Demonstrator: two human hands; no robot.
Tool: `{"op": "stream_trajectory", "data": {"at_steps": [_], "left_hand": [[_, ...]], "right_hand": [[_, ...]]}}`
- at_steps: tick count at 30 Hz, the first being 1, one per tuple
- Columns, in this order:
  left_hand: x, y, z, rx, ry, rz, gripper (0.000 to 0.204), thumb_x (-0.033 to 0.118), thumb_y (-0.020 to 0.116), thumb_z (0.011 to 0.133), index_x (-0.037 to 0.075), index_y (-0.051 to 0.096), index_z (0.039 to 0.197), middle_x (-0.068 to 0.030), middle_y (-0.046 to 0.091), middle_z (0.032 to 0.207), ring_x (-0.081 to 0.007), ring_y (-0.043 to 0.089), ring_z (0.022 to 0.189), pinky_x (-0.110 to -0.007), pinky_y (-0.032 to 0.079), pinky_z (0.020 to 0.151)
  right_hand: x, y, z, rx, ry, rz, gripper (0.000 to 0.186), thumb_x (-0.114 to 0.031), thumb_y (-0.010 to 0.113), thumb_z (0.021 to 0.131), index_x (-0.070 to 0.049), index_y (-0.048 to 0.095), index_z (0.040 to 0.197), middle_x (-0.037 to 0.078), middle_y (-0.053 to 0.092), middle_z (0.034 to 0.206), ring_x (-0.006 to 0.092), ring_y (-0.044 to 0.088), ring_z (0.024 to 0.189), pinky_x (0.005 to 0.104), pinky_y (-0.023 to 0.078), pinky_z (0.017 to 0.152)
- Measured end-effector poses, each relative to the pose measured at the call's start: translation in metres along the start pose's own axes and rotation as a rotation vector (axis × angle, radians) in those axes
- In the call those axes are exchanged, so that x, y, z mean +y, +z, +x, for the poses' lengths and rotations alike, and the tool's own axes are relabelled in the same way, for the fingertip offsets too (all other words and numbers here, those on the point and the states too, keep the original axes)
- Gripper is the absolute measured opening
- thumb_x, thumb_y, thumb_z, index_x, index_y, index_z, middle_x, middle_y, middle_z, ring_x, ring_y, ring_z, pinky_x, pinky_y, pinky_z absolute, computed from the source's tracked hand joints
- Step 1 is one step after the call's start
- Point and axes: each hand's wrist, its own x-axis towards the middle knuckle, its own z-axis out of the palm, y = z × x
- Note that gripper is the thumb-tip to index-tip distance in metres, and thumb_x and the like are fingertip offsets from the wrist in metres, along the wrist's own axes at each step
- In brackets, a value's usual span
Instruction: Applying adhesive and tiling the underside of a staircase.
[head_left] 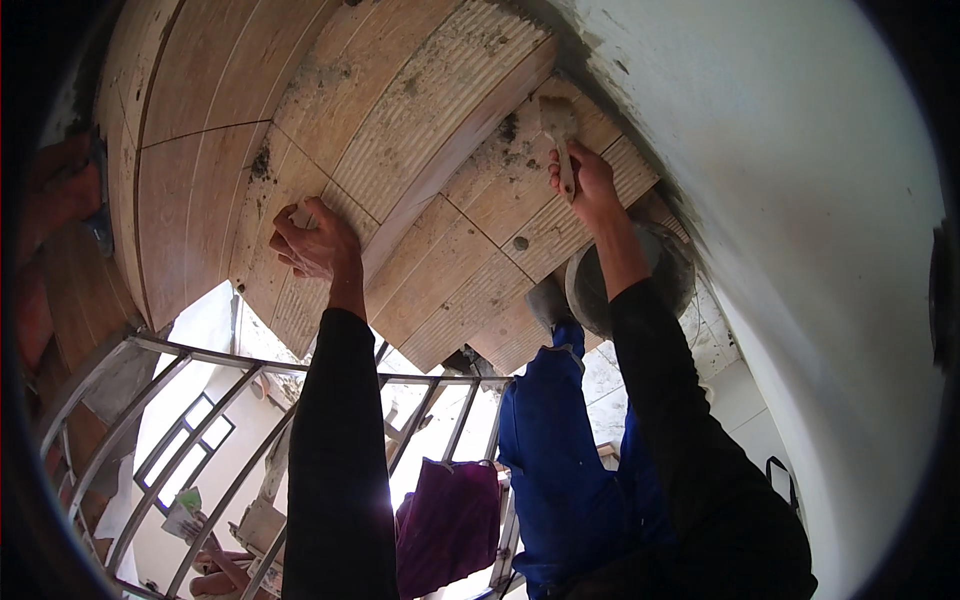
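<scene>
My right hand (590, 180) is wrapped round the handle of a flat brush (558, 118). The brush's pale, dusty bristles point away from me over the upper wood-look tiled step (520, 165), close to the wall. My left hand (318, 242) hovers at or rests on the lower left tiles (300, 175); its fingers are curled in, and whatever they may hold is hidden. Grey mortar crumbs and dust lie scattered over the tiles and their ribbed edge strips. A small grey lump (520, 243) sits on the tread below my right hand.
A dark round bucket (640, 280) stands under my right forearm, beside my shoe (548, 300). The white wall (800, 220) curves along the right. A metal railing (440, 380) with a purple cloth (450, 525) runs below. Another person's legs (60, 195) show at left; a person's arm (225, 560) shows lower left.
</scene>
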Motion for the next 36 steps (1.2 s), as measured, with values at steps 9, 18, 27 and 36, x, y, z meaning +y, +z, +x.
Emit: {"op": "stream_trajectory", "data": {"at_steps": [9,18,27,36], "left_hand": [[-0.003,-0.003,0.0,0.014,0.011,0.014,0.052,0.059,0.057,0.089,0.019,0.063,0.122,-0.0136,0.056,0.129,-0.0337,0.051,0.12,-0.057,0.037,0.098],[-0.003,-0.001,0.001,-0.01,0.021,0.022,0.054,0.059,0.055,0.09,0.017,0.06,0.124,-0.0141,0.052,0.127,-0.0328,0.051,0.115,-0.054,0.037,0.094],[-0.002,-0.002,0.001,-0.02,0.016,0.014,0.054,0.059,0.055,0.09,0.016,0.06,0.123,-0.0139,0.052,0.125,-0.0328,0.051,0.114,-0.055,0.037,0.095],[-0.001,-0.002,-0.001,-0.018,0.006,0.0,0.053,0.058,0.056,0.089,0.017,0.06,0.122,-0.0137,0.053,0.122,-0.0321,0.051,0.114,-0.054,0.036,0.094]], "right_hand": [[0.037,0.049,0.006,0.011,-0.282,0.215,0.031,-0.028,0.055,0.109,-0.028,0.057,0.14,0.005,0.064,0.091,0.0127,0.05,0.06,0.0294,0.042,0.051],[0.041,0.063,0.033,0.077,-0.449,-0.107,0.043,-0.028,0.054,0.111,-0.023,0.052,0.154,-0.001,0.059,0.086,0.0081,0.047,0.06,0.0257,0.04,0.052],[0.022,0.036,0.039,0.005,-0.566,-0.379,0.046,-0.026,0.065,0.107,-0.015,0.053,0.151,0.0,0.06,0.086,0.0062,0.051,0.065,0.0246,0.043,0.053],[0.01,0.032,0.037,0.043,-0.707,-0.571,0.045,-0.023,0.065,0.107,-0.008,0.056,0.149,0.004,0.068,0.089,0.0109,0.064,0.08,0.0298,0.052,0.066]]}}
